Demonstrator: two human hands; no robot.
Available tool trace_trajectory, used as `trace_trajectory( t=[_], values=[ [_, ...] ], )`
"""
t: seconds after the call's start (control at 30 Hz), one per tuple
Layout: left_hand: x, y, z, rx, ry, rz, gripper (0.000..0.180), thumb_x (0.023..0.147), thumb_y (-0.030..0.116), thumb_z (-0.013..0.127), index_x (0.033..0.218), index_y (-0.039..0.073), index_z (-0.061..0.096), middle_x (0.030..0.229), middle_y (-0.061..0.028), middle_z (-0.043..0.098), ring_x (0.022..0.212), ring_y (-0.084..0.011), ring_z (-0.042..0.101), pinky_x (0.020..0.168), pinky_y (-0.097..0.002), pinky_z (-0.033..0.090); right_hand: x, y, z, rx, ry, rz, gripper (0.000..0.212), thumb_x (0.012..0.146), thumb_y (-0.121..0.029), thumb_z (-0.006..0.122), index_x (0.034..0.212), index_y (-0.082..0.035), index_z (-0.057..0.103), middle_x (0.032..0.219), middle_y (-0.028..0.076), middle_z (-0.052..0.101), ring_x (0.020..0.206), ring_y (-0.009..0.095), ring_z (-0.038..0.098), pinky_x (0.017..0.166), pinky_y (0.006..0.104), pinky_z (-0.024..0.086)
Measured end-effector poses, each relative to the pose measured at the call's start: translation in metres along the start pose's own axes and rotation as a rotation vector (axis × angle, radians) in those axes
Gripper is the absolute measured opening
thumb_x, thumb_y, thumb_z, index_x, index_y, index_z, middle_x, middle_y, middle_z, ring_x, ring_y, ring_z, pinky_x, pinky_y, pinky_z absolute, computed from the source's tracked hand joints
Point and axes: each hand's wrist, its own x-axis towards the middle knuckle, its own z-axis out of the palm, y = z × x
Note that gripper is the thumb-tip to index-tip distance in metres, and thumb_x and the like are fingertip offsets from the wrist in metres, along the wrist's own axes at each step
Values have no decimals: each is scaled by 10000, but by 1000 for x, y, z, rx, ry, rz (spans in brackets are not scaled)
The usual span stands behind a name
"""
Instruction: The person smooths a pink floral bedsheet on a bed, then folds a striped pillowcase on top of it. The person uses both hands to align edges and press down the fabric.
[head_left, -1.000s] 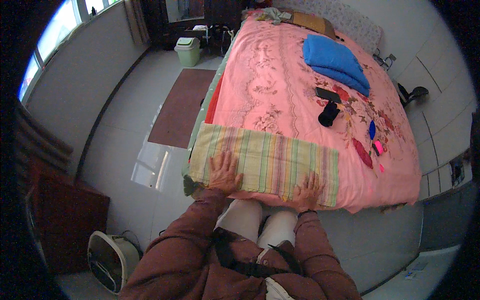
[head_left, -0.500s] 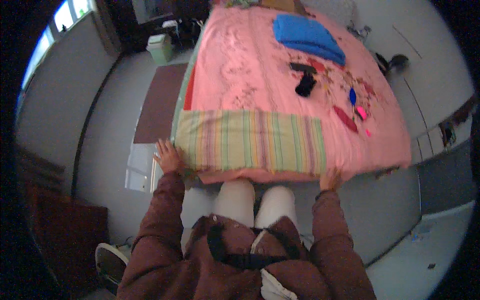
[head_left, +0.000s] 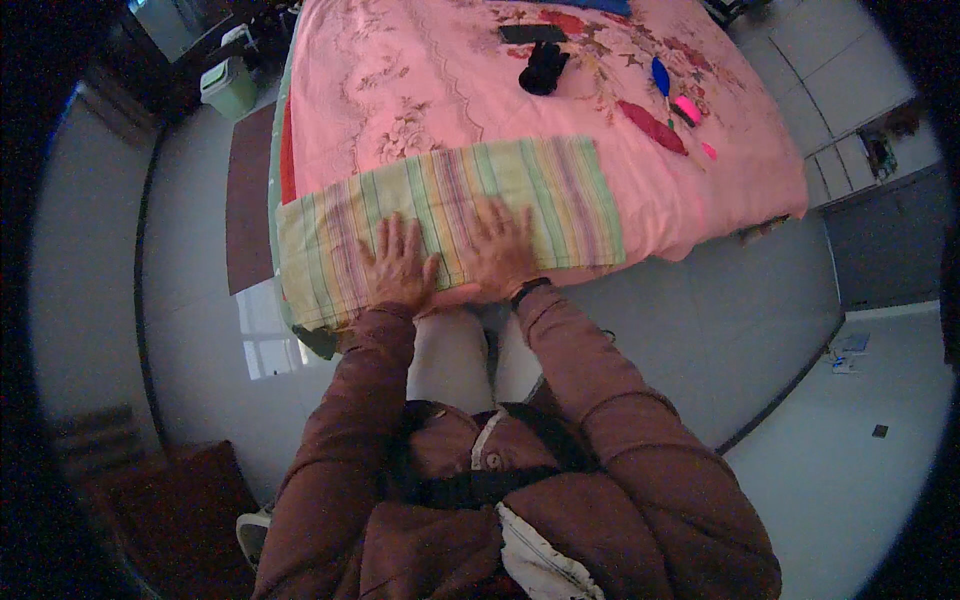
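Note:
A striped cloth in green, yellow and purple (head_left: 577, 195) lies spread along the near edge of a bed with a pink flowered cover (head_left: 370, 80). My left hand (head_left: 398, 265) rests flat on the cloth, left of its middle, fingers spread. Just to its right, my right hand (head_left: 500, 245) also lies flat on the cloth with the fingers apart. Neither hand grips anything. The cloth's near left corner hangs at the bed's edge.
Farther up the bed lie a black bundled item (head_left: 544, 68), a dark flat object (head_left: 532, 34), a blue oval piece (head_left: 660, 76) and a bright pink piece (head_left: 687, 110). Left of the bed are a brown mat (head_left: 248, 200) and a pale green bin (head_left: 229, 88).
Both hands have moved inward from the cloth's two near corners onto its middle. The fingers now lie flat. The view has shifted, so the bed appears higher and turned.

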Motion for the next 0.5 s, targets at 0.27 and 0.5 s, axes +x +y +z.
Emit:
trace_trajectory(
  t=[0.27, 0.5],
  values=[
    [-19, -70, -8, 215, 14, -224, 714, 943, 560, 494, 1510, 137, 403, 1615, -131, 281, 1498, -368, 210, 1157, -676, 64, -43, 97, 12, -133, 79, 174, 677, 912, -393, 534, 1496, -78, 400, 1581, 156, 323, 1478, 339, 252, 1167, 657, 108],
    [-51, -129, -15, 179, 75, -343, 688, 964, 512, 479, 1528, 138, 353, 1616, -158, 263, 1503, -367, 201, 1166, -656, 103, -82, 160, 17, -300, 87, 343, 636, 931, -392, 524, 1455, -39, 450, 1572, 177, 334, 1473, 362, 261, 1162, 667, 152]
  ],
)
